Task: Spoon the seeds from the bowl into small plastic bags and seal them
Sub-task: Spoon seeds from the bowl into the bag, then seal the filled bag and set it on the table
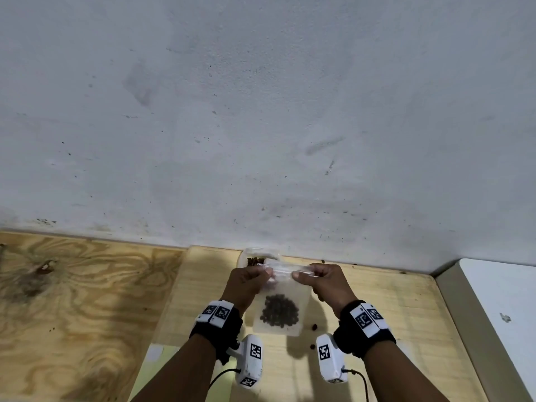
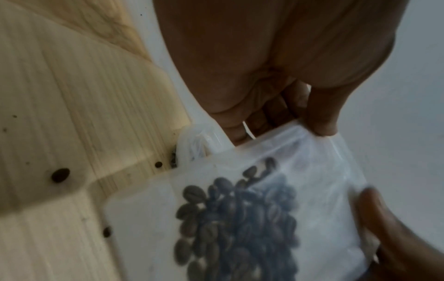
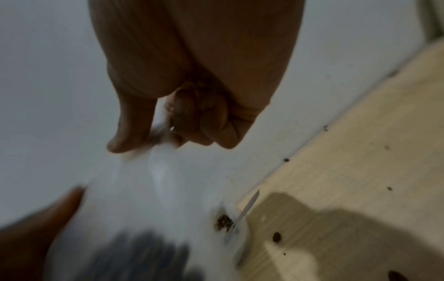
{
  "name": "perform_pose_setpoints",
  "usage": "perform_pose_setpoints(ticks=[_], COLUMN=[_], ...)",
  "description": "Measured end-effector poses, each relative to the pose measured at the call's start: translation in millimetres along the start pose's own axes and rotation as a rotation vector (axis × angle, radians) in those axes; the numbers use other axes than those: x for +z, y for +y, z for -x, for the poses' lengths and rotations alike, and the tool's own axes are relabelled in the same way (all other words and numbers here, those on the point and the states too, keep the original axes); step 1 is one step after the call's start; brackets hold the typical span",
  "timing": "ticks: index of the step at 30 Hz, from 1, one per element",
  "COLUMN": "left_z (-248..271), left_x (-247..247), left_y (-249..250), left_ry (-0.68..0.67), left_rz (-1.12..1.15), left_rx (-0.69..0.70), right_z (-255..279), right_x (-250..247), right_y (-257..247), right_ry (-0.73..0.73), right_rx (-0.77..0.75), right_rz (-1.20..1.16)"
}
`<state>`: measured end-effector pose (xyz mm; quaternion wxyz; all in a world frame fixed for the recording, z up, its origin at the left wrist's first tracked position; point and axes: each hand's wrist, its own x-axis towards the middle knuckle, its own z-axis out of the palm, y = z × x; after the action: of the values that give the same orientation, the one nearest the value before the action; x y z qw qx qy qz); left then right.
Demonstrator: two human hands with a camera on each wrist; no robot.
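Observation:
A small clear plastic bag hangs above the wooden board, with dark seeds heaped in its lower half. My left hand pinches the bag's top strip at its left end, and my right hand pinches it at the right end. In the left wrist view the thumb presses the bag against curled fingers, the seeds below. The right wrist view shows the bag blurred under my pinching thumb. The bowl with seeds sits behind the bag, by the wall, mostly hidden.
The light wooden board lies on a plywood table against a grey wall. A few loose seeds lie on the board right of the bag. A white surface borders the board at the right.

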<state>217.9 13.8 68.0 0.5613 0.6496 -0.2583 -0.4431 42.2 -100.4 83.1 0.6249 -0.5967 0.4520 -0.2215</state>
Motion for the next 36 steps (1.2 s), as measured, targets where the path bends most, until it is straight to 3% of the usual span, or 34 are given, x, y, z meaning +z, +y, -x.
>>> perform_pose_setpoints(ticks=[4,10,14,16,21,25,32,36], left_z=[-0.2,-2.7,-5.3,-5.4,11.2,31.4,70.8,86.5], left_x=[0.7,6.0,4.2,1.3,-11.2,-18.1,-31.5,-29.9], left_y=[1.9,-3.1,-1.3,-2.8,-12.2,-30.3,-68.6,-87.8], left_ry=[0.03,0.094,0.204,0.209,0.008,-0.011,-0.161,-0.133], left_rz=[-0.011,0.006,0.173,0.189,-0.014,-0.191,-0.345,-0.417], left_rx=[0.02,-0.028,-0.162,-0.179,-0.095,-0.05,-0.378,-0.428], right_z=[4.0,4.3,19.0,25.6,38.2,51.4,87.6,103.0], right_x=[-2.6,8.4,13.8,17.6,21.9,30.1,51.7,63.9], right_y=[3.7,14.0,19.6,24.7,37.1,49.3,78.5,97.7], right_ry=[-0.006,0.161,0.049,-0.02,0.109,0.08,-0.16,-0.199], right_rx=[0.033,-0.058,-0.137,-0.094,-0.016,0.044,0.284,0.352], right_rz=[-0.069,-0.059,0.068,0.151,0.096,0.215,0.607,0.686])
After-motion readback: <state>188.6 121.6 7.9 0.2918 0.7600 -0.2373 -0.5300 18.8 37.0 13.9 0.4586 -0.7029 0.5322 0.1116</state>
